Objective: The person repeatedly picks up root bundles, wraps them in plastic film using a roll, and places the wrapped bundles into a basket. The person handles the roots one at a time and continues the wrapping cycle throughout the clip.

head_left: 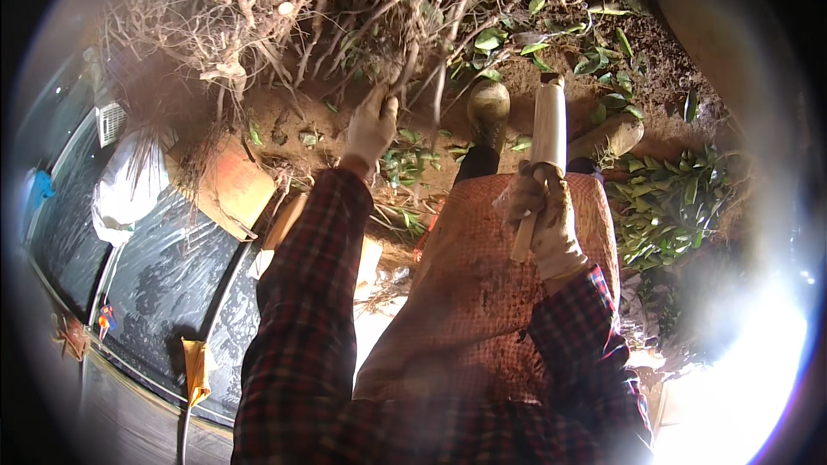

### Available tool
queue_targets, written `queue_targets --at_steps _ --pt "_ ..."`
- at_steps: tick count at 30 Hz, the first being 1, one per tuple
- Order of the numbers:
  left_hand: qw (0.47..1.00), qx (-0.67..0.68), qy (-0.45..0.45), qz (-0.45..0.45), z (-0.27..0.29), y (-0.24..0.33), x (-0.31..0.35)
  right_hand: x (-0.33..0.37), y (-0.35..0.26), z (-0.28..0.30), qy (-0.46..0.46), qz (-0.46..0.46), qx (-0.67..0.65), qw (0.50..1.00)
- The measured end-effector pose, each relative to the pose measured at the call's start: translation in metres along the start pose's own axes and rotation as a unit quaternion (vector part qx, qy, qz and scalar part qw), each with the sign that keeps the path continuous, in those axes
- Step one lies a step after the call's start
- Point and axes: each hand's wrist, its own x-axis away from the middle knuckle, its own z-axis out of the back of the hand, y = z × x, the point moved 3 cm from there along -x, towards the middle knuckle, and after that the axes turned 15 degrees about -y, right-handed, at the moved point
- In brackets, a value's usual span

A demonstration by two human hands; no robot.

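My left hand (370, 129), in a pale work glove, reaches forward to the near side of a heap of bare roots and branches (258, 13). Its fingers are closed around a thin woody stem (408, 67). In front of my lap, my gloved right hand (551, 220) grips the wooden handle of a broad-bladed chopping knife (550, 120). The pale blade points away from me, its dark tip over the soil. Blade and stem are apart. A dirt-stained orange-red apron (469, 293) covers my lap beneath the knife.
My muddy boots (489, 103) rest on the brown soil. Leafy green cuttings (672, 202) lie to the right, with loose leaves farther ahead. On the left are a cardboard box (228, 188), a white plastic bag (129, 181) and dark sheeting (177, 293). Strong light glares at lower right.
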Motion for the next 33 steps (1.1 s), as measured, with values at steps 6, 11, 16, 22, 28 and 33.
queue_targets --at_steps 6,11,16,22,28,33 --pt "0.985 -0.075 0.07 -0.141 -0.007 0.028 0.05 -0.01 0.006 0.004 -0.027 -0.022 -0.064 0.997" --pt "0.975 -0.22 0.031 0.005 0.0 -0.001 0.052 -0.01 0.007 -0.006 -0.025 -0.015 0.053 0.998" --pt "0.985 0.013 0.143 -0.093 0.019 -0.004 0.064 -0.011 0.013 -0.017 0.007 -0.011 -0.022 1.0" --pt "0.979 0.154 0.073 -0.11 -0.021 0.069 0.085 -0.014 0.018 -0.013 0.075 0.084 0.225 0.968" --pt "0.974 0.183 -0.063 -0.121 -0.063 0.133 0.104 -0.01 0.008 0.018 0.002 0.127 0.694 0.709" --pt "0.905 0.33 -0.256 -0.078 -0.069 0.09 0.09 -0.021 -0.004 0.042 -0.025 0.12 0.324 0.938"
